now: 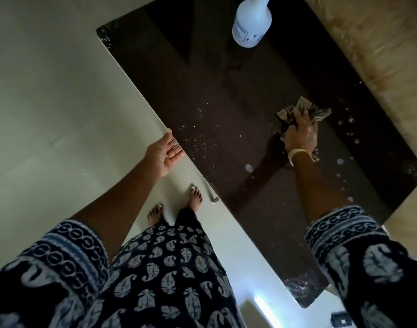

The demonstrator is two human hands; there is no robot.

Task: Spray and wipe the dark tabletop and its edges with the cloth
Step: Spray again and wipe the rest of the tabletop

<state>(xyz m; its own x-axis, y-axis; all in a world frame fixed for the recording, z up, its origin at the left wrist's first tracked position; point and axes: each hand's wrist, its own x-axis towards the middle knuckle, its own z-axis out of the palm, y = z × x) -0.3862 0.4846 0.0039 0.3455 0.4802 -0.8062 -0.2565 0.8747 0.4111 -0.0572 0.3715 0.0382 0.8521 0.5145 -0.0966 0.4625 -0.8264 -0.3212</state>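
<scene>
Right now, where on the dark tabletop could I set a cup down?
The stretch between the spray bottle and the cloth is bare. Droplets crowd the span from left hand to right hand.

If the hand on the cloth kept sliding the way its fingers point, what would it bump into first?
Probably nothing on the table. The right hand presses the cloth and points toward the tabletop's far edge; only droplets lie nearby. The spray bottle stands off left.
</scene>
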